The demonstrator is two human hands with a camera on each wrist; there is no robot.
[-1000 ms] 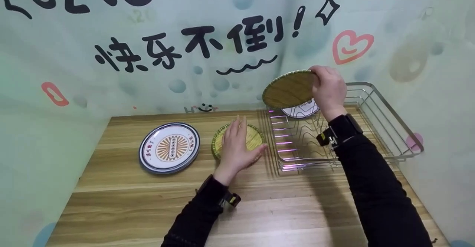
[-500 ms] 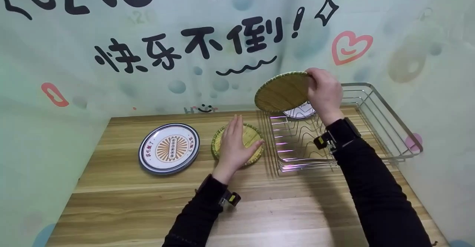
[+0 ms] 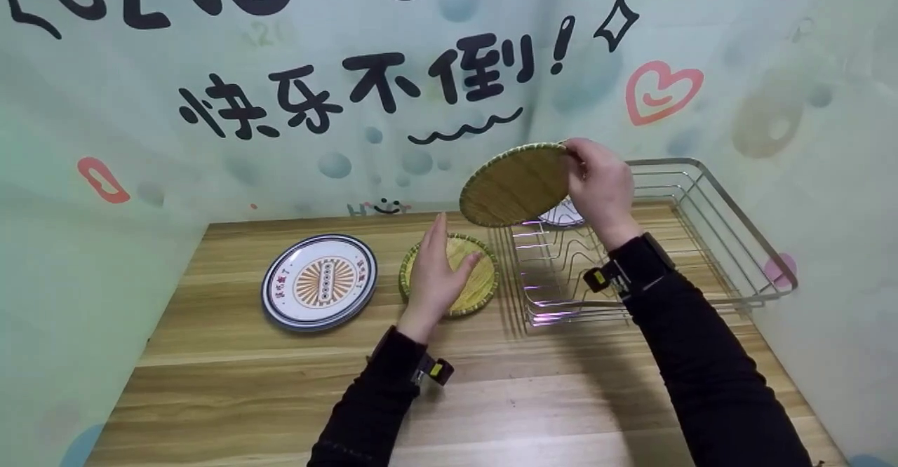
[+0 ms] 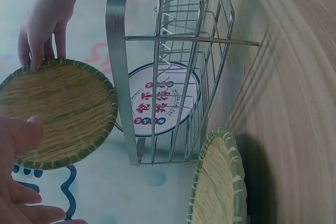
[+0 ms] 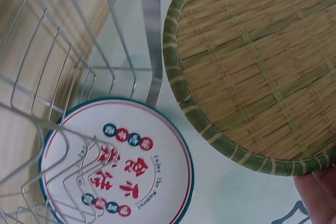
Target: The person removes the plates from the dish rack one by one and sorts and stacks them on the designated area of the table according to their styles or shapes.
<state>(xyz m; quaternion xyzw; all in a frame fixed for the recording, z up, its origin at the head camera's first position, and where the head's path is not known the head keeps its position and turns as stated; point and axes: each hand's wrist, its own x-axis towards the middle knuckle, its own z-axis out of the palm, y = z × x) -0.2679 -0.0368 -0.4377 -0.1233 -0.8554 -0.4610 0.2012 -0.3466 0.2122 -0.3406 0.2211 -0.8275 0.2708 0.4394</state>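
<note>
My right hand [image 3: 602, 188] grips the edge of a round woven bamboo tray [image 3: 515, 188], which hangs tilted in the air beside the dish rack. In the right wrist view its green-bound rim and weave [image 5: 252, 72] show close up. My left hand [image 3: 433, 281] has its fingers extended and thumb spread, above a second bamboo tray [image 3: 478, 278] lying on the table. The left wrist view shows that tray [image 4: 218, 182] apart from the hand. Inside the rack a white plate [image 5: 163, 150] with red lettering leans near the far end.
The wire dish rack [image 3: 736, 220] stands at the right of the wooden table [image 3: 491, 411]. On the left lies a white plate [image 3: 287, 271] with a blue rim, perhaps with others beneath it. A printed backdrop [image 3: 280, 158] rises behind.
The bamboo tray in my right hand has moved left and slightly down, away from the rack. My left hand has shifted slightly left, uncovering more of the tray below.
</note>
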